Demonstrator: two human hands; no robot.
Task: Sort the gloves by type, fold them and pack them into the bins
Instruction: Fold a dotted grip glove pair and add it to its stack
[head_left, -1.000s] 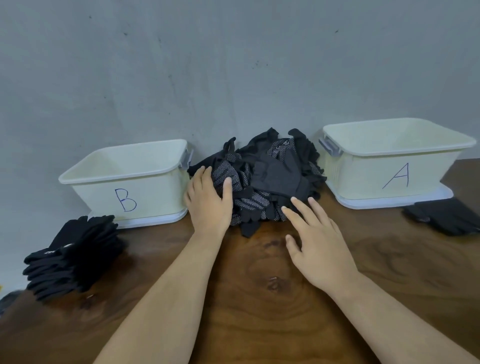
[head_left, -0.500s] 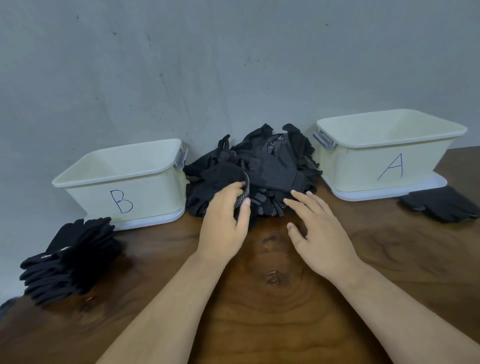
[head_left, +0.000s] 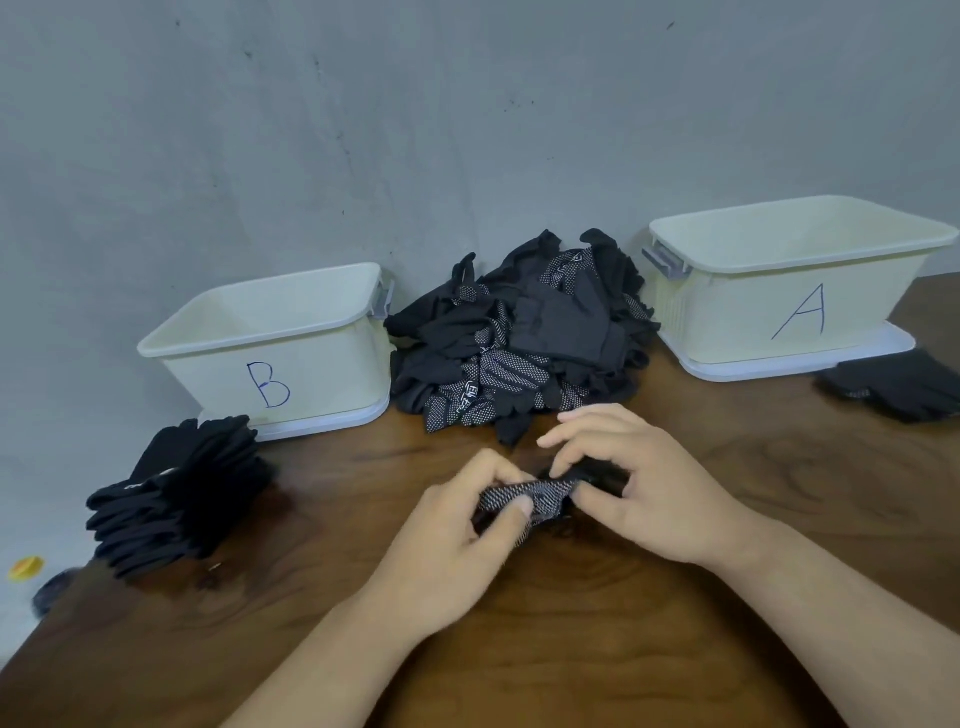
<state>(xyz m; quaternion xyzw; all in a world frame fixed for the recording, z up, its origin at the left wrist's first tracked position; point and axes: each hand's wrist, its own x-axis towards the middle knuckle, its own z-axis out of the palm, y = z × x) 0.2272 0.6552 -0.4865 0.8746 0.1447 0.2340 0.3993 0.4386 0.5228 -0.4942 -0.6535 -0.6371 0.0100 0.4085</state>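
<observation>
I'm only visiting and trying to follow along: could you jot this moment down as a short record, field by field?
Hands: left hand and right hand both pinch one dotted glove
Unsorted: glove pile on the table, between bin B and bin A
Set aside: black glove stack front-left of bin B; dark gloves beside bin A

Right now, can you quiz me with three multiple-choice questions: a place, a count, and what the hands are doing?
1. Where is the glove pile? A) between the bins B) in a bin C) on the floor
2. How many bins? A) one B) two C) four
3. The hands are: A) lying flat B) lifting a bin C) pinching one dotted glove
Answers: 1A, it lies between bin B and bin A; 2B, only those two show; 3C, left hand and right hand both grip it.
</observation>
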